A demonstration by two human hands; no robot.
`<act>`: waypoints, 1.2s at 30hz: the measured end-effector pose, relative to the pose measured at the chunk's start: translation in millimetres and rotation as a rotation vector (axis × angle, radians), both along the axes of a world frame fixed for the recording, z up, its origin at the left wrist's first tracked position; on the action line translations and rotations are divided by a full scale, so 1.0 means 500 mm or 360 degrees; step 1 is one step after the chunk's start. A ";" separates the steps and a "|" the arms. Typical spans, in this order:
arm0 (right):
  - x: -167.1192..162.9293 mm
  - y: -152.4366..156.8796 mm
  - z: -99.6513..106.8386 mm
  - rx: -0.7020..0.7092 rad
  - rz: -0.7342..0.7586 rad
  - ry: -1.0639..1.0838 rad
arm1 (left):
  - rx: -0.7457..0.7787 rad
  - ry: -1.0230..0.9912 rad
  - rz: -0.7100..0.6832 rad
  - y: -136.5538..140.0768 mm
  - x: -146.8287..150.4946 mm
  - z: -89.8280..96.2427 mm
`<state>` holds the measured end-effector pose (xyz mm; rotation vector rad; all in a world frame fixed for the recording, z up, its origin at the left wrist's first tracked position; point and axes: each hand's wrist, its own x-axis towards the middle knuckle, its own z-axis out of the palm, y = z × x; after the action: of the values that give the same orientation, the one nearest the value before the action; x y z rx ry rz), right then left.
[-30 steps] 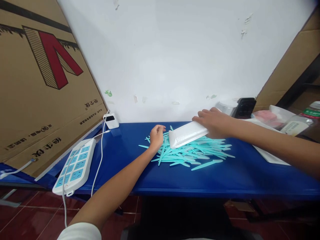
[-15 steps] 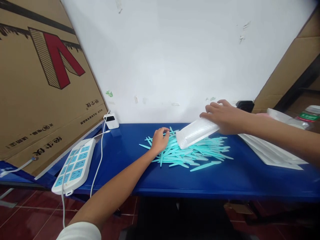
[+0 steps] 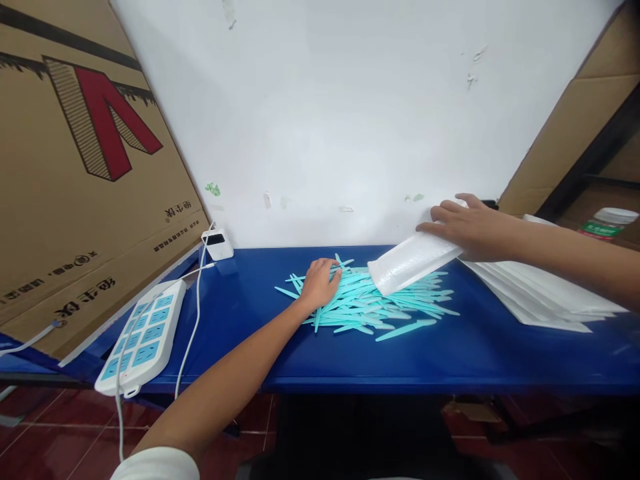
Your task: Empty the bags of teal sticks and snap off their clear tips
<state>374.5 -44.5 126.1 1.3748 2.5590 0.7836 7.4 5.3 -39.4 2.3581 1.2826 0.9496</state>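
Note:
A loose heap of slim turquoise plastic sticks (image 3: 370,303), shaped like small knives, lies on the blue table (image 3: 320,363). On the heap's left side rests my left hand (image 3: 321,285), palm down with its fingers loosely bent and partly spread over the sticks. My right hand (image 3: 463,227) grips a white bubble-lined envelope (image 3: 417,260) by its upper right end. The envelope slants down to the left, its lower end over the heap. Whether anything is inside it cannot be seen.
A stack of white envelopes (image 3: 540,293) lies at the right, with a capped bottle (image 3: 607,223) behind. Leftward are a white power strip (image 3: 145,340), cables and a small white device (image 3: 219,245). A large cardboard box (image 3: 75,200) stands at the left; a white wall (image 3: 325,120) closes the back.
My right hand has drawn the envelope to the right, away from my left hand. My left hand stays on the heap. The view has shifted slightly.

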 end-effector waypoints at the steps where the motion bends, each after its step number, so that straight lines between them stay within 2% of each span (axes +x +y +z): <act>1: 0.012 0.000 -0.002 0.0014 -0.0016 -0.0028 | 0.0002 0.0011 -0.0002 0.000 0.000 0.000; 10: 0.099 0.007 -0.010 0.0127 -0.0043 -0.0029 | -0.0006 0.0047 -0.0007 -0.002 -0.001 0.003; 18: 0.153 0.015 -0.007 0.0266 0.0018 0.0117 | -0.0007 0.0067 -0.0038 -0.005 0.000 0.008; 21: 0.163 0.009 -0.006 0.0238 -0.0100 0.0169 | -0.0009 0.0068 -0.0042 -0.006 0.000 0.008; 28: 0.184 -0.007 0.001 0.0262 -0.0222 0.0014 | -0.0024 0.0077 -0.0042 -0.008 -0.001 0.013; 33: 0.206 -0.028 0.002 0.0228 -0.0407 -0.0089 | -0.0037 0.0097 -0.0034 -0.010 -0.001 0.015; 36: 0.224 -0.043 -0.004 0.0251 -0.0423 -0.0175 | -0.0040 0.0108 -0.0036 -0.009 -0.001 0.015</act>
<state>486.3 -66.0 124.1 1.6252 2.2121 0.9963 7.1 0.9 -32.2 2.4000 1.2818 0.8485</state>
